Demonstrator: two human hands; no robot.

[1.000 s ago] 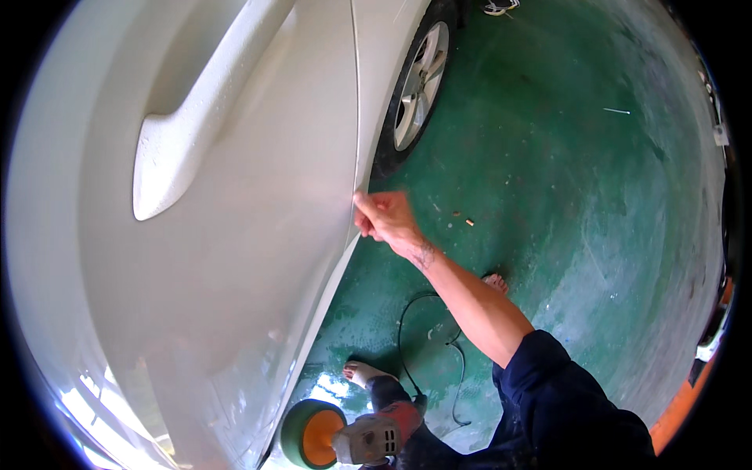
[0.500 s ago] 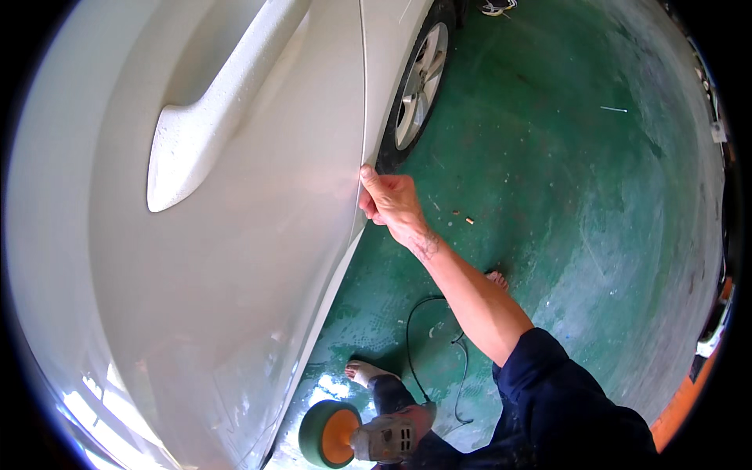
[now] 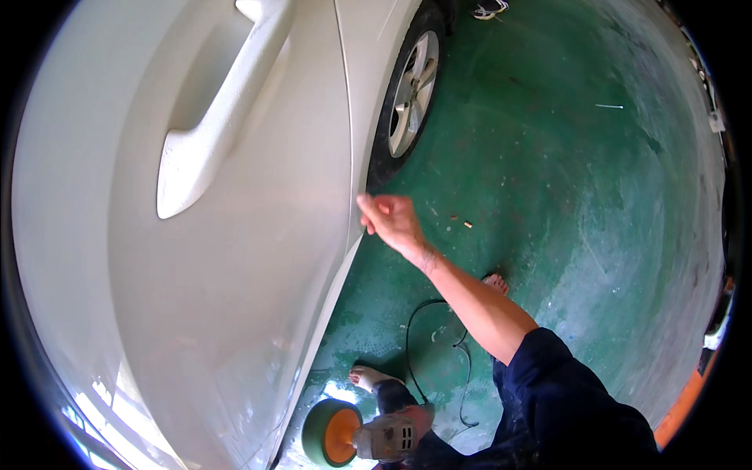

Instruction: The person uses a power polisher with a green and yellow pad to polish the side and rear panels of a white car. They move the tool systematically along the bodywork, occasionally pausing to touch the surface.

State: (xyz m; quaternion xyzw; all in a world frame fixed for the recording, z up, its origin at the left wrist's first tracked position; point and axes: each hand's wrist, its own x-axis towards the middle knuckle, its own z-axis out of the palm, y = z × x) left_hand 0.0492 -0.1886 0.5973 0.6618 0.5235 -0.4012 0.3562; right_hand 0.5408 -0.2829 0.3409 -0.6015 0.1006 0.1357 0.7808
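Note:
A white car panel [image 3: 235, 290] with a wet-looking door handle [image 3: 223, 110] fills the left of the view. My right hand [image 3: 394, 225] is at the panel's lower edge, below the door seam [image 3: 345, 86]. Its fingers are curled in, with the thumb over them. The fingertips are slightly blurred, and I cannot tell whether they touch the car or pinch something small. Near my legs at the bottom is a polisher [image 3: 388, 437] with an orange and dark green round pad [image 3: 341, 437]. My left hand is out of view.
The car's wheel [image 3: 411, 94] stands past the panel. A black cable [image 3: 407, 348] loops over the green floor [image 3: 533, 157] by my bare feet [image 3: 366, 377]. Small brown bits [image 3: 468, 224] lie on the floor. A shoe [image 3: 490, 9] shows at the top.
My right hand has come slightly down and back from the door seam, its fingers still curled. The car has shifted a little in the view. The polisher has hardly moved.

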